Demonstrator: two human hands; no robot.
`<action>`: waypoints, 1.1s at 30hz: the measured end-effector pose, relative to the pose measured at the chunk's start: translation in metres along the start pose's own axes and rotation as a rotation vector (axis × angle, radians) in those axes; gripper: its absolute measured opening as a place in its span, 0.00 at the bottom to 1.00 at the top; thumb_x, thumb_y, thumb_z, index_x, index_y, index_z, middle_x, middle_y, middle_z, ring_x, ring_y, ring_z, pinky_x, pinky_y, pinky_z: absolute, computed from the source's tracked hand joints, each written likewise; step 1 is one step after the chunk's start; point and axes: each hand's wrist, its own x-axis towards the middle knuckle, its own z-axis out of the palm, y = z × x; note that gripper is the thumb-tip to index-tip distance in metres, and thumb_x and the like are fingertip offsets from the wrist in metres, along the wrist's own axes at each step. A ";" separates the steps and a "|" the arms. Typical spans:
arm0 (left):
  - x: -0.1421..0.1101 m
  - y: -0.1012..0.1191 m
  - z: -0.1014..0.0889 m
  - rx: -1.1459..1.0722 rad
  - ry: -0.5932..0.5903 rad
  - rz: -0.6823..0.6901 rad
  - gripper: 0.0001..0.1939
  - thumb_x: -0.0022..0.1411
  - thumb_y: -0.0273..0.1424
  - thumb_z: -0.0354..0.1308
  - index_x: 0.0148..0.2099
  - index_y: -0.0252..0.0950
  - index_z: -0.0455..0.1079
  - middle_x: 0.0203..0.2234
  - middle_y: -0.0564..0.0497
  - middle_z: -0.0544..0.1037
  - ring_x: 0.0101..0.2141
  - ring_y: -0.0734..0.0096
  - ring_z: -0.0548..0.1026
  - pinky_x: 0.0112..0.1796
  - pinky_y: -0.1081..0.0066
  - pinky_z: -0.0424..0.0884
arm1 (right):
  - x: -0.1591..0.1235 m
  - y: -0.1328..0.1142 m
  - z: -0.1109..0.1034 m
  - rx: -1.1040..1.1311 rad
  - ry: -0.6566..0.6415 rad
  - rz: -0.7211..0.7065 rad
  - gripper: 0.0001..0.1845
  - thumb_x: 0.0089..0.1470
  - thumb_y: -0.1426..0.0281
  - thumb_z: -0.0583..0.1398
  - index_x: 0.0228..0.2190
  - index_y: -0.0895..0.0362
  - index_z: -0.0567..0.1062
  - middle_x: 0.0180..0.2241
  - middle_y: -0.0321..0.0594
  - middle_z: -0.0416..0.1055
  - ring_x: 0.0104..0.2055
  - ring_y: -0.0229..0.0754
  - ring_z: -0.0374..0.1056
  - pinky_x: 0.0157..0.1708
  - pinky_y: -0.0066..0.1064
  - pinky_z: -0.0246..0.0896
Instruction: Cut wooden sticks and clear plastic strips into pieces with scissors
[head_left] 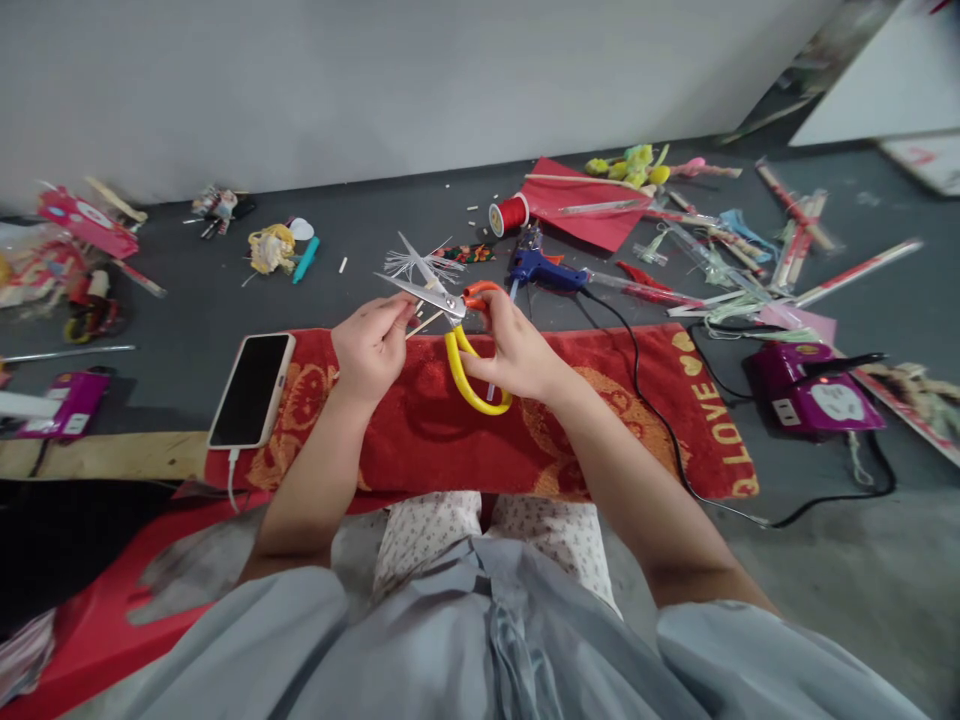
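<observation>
My right hand [517,345] grips a pair of scissors [478,388] with one yellow and one orange handle. Their blades stand apart and point up and left, toward my other hand. With fingers pinched together, my left hand [375,345] holds a thin pale stick [424,324] close to the blades; part of it is hidden by the fingers. Below both hands lies a red towel [420,440] with golden patterns. Just past the blades are a bunch of clear, stiff strands and a dark patterned strip [476,254].
A blue glue gun [547,270] lies beside a red thread spool [510,214]; its black cord crosses the towel. At left rests a phone [252,392] on a charging cable. A purple power block [816,390] and wrapped sticks [806,240] occupy the right side.
</observation>
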 end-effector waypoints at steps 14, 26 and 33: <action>0.001 0.005 0.000 0.009 -0.039 -0.024 0.16 0.67 0.35 0.50 0.32 0.35 0.75 0.28 0.51 0.80 0.29 0.75 0.77 0.35 0.74 0.73 | -0.002 -0.005 0.000 -0.011 -0.084 0.075 0.38 0.38 0.65 0.65 0.50 0.58 0.58 0.52 0.55 0.64 0.55 0.54 0.62 0.53 0.48 0.59; 0.002 0.004 -0.001 0.019 -0.101 0.028 0.13 0.68 0.31 0.48 0.37 0.36 0.74 0.29 0.51 0.79 0.31 0.75 0.77 0.37 0.74 0.71 | 0.000 -0.002 -0.005 0.053 -0.174 0.053 0.31 0.40 0.65 0.60 0.46 0.58 0.57 0.49 0.54 0.64 0.53 0.52 0.62 0.51 0.49 0.60; 0.003 0.000 -0.001 0.008 -0.098 0.054 0.13 0.69 0.30 0.47 0.39 0.37 0.73 0.25 0.53 0.76 0.29 0.76 0.75 0.34 0.74 0.70 | 0.000 0.000 -0.006 0.046 -0.189 0.077 0.30 0.39 0.65 0.60 0.45 0.57 0.57 0.45 0.49 0.66 0.45 0.48 0.65 0.48 0.47 0.62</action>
